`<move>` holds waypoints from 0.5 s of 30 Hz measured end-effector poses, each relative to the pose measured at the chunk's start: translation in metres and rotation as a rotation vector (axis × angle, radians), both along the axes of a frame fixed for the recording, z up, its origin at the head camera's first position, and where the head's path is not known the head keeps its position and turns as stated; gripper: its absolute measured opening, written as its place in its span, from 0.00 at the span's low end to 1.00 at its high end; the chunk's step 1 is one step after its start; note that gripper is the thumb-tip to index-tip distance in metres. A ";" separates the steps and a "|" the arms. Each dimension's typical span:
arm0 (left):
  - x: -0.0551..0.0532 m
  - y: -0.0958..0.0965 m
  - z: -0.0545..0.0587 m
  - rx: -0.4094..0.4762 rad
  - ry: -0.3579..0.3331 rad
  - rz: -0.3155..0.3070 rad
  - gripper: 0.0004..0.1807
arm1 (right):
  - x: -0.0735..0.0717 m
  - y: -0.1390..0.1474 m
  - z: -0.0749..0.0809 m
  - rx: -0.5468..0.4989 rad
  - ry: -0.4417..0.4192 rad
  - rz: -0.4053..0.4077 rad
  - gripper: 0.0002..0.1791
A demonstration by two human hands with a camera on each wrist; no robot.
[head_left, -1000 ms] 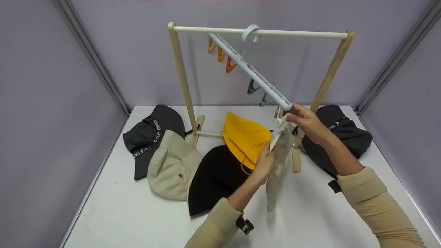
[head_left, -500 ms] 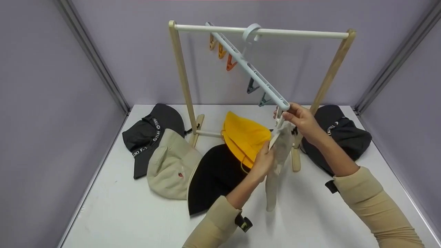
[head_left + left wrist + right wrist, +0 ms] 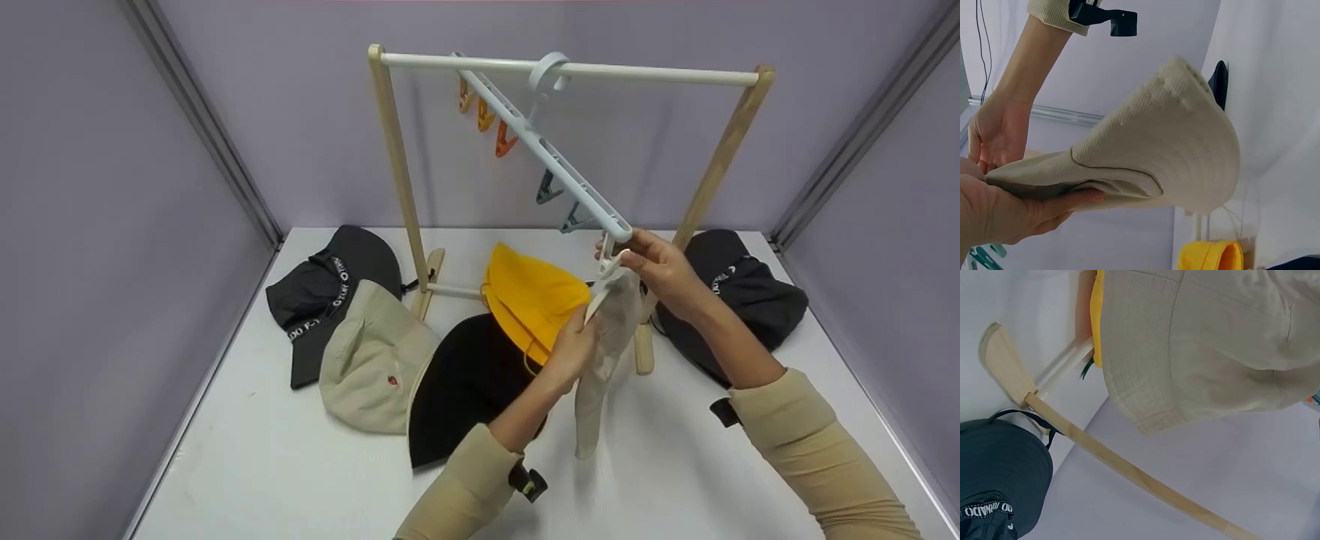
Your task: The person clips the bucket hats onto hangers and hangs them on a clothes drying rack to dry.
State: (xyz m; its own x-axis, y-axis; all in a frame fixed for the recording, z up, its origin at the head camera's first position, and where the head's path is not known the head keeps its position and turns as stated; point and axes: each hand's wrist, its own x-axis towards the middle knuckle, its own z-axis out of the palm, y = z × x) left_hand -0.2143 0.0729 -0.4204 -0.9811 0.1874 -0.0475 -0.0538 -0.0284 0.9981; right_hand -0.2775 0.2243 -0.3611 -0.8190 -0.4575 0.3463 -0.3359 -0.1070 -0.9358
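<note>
A beige bucket hat [image 3: 611,334] hangs below the near end of a pale blue clip hanger [image 3: 559,163]. My left hand [image 3: 574,352] grips the hat, with its fingers along the fold in the left wrist view. At the hanger's near end, my right hand [image 3: 666,271] pinches a white clip [image 3: 607,259] at the hat's upper edge. Whether the clip's jaws have hold of the fabric cannot be told. The hat's brim [image 3: 1140,354] fills the upper right wrist view, where my right hand is not seen.
The hanger hooks over a rack's white bar [image 3: 660,73]. Orange, yellow and blue clips line it. On the table lie a yellow hat [image 3: 529,292], a black bucket hat [image 3: 465,390], a beige hat [image 3: 375,360] and dark caps on the left [image 3: 349,277] and right [image 3: 750,300].
Both hands stay in nearly the same place. The hanger's near end has shifted slightly left, and the hat's lower end has swung a little left.
</note>
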 end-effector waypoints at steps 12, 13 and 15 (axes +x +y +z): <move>-0.003 0.001 0.004 -0.006 0.001 -0.006 0.16 | -0.002 0.004 -0.003 -0.212 0.081 0.058 0.15; -0.003 0.001 0.004 -0.012 0.005 -0.008 0.17 | -0.002 0.004 -0.003 -0.222 0.087 0.061 0.15; -0.003 0.001 0.005 -0.018 0.013 -0.008 0.17 | -0.002 0.004 -0.002 -0.235 0.089 0.064 0.15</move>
